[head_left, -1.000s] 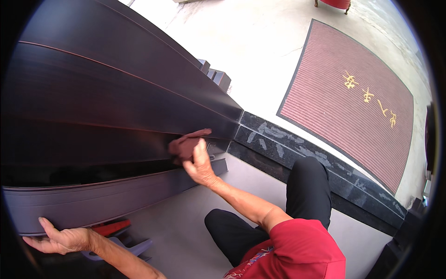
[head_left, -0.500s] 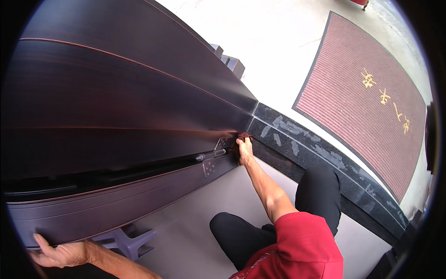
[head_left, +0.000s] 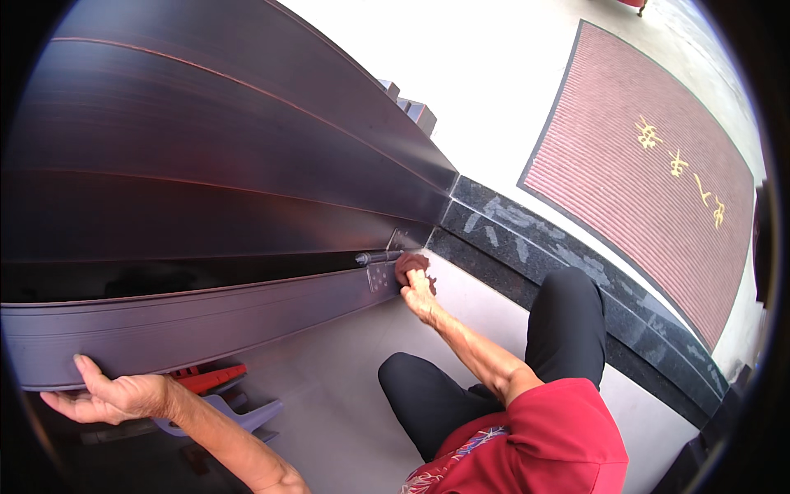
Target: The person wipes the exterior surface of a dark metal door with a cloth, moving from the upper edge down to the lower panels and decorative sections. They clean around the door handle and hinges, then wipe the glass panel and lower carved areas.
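Observation:
A dark brown wooden door [head_left: 271, 306], with fine grooves along it, stands ajar from the panelled frame [head_left: 222, 123]. My left hand [head_left: 123, 398] grips its outer edge, the thumb on the panel's face and the fingers curled beneath. A metal hinge [head_left: 380, 258] with screwed plates joins door and frame near my right hand [head_left: 420, 298]. That hand is closed on a bunched dark red cloth [head_left: 411, 267], which presses against the hinge end of the door. Part of the cloth hangs past my fingers.
Beside the door's foot runs a black stone threshold [head_left: 527, 239] with pale smears. Beyond it lies a ribbed reddish mat [head_left: 609, 140] with yellow characters. Under the door's outer part are a purple plastic stool [head_left: 247, 416] and a red object [head_left: 212, 379]. My bent knees [head_left: 568, 321] are close by.
My right hand has brought the cloth out from the hinge-side corner to the door's end edge. The door has swung a little, with my left hand still on it, and the red object now shows.

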Motion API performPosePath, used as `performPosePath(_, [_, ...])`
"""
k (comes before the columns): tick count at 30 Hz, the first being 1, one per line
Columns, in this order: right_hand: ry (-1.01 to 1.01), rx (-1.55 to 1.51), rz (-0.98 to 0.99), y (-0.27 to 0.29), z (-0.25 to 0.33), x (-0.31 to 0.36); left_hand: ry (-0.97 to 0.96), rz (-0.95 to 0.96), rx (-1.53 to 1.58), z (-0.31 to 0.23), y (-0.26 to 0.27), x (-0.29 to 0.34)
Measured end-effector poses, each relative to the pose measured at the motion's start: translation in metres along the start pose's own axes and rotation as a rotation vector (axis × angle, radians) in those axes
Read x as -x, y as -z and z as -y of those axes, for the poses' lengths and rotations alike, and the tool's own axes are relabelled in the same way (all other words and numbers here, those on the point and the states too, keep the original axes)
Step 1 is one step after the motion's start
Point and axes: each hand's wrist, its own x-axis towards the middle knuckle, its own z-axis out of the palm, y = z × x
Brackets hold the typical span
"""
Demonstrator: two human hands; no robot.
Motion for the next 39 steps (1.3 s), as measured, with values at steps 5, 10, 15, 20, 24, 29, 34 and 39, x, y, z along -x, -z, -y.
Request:
performPosePath(5, [0.399,-0.034,-0.151,-0.001,0.056,0.048,0.179,-0.056,0.162,-0.018,-0.012,0.002])
performPosePath(10, [0.728,-0.028,-0.229,-0.016,0.095,0.057,-0.028,0.002,0.010,0.007,-0.006,0.003])
performPosePath(15, [0.432,-0.206,-0.304,-0.024,0.021,0.019,0.277,-0.049,0.130,-0.005,-0.010,0.011])
performPosePath(20, [0.313,0.043,-0.397,-0.025,-0.108,-0.060,0.130,-0.012,0.081,-0.019,-0.009,0.000])
performPosePath(24, [-0.025,0.033,-0.230,-0.003,-0.128,-0.066,0.059,0.038,0.029,-0.010,-0.009,0.010])
performPosePath(29, [0.121,-0.005,-0.206,-0.005,-0.050,-0.015,0.223,-0.052,0.123,-0.024,-0.008,0.005])
performPosePath(34, [0.399,0.093,-0.207,-0.007,0.073,0.059,0.262,-0.079,0.247,-0.025,-0.010,0.002])
performPosePath(39, [0.849,0.084,-0.159,0.006,0.185,0.096,0.234,-0.074,0.188,-0.032,-0.011,0.000])
